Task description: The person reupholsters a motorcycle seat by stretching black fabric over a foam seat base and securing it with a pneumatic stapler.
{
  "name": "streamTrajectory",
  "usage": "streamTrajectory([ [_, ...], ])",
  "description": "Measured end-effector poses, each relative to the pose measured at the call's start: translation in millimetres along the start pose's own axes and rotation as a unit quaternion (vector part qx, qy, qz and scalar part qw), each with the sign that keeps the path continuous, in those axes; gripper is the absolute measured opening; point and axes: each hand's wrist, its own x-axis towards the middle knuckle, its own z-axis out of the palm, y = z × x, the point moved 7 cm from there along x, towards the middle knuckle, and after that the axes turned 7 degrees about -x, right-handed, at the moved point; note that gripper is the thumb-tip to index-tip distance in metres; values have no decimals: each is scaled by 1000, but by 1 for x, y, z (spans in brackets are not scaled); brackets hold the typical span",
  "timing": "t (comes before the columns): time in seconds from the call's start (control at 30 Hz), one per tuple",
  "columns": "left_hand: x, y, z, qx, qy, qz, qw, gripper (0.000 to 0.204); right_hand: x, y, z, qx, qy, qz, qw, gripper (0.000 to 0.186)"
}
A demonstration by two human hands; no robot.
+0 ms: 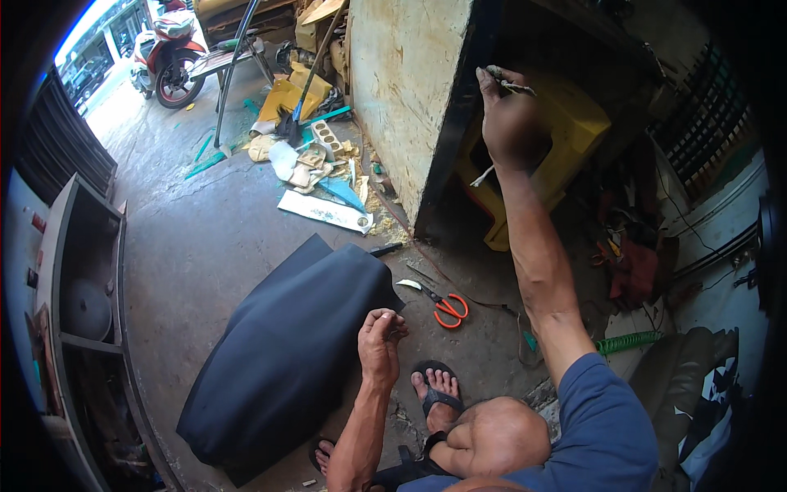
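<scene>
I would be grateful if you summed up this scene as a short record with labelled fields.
Left hand: the left hand has curled fingers, near a black-covered bulky piece; contents unclear
Right hand: the right hand is raised, holding a pale cord-like strand; partly blurred
Floor: orange-handled scissors, right of the black-covered bulky piece
Background: parked motorbike, upper left

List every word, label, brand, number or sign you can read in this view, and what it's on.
None can be read.
Motorcycle: too small and far off to read any marking.
White flat strip: specks too small to tell whether they are lettering.
Black sheet: no lettering visible.
</scene>
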Motion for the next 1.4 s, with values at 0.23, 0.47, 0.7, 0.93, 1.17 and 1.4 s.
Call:
streamTrajectory([
  [0.23,6,68,9,-169,-52,116,977,32,-200,-80,-2,407,-312,508,692,17],
  [0.47,-12,129,35,-243,-94,194,946,41,-332,-166,-46,459,-366,733,343,16],
  [0.7,-12,80,32,-150,-40,134,979,31,-330,-146,-39,482,-311,730,371,18],
  [0.93,-19,56,43,-84,-83,217,969,29,-319,-137,-32,508,-291,692,422,26],
  [1.17,-62,134,30,-88,-61,333,937,24,-306,-213,8,609,-337,627,349,28],
  [1.4,-58,138,10,-206,-62,259,942,31,-321,-229,22,598,-399,601,349,33],
])
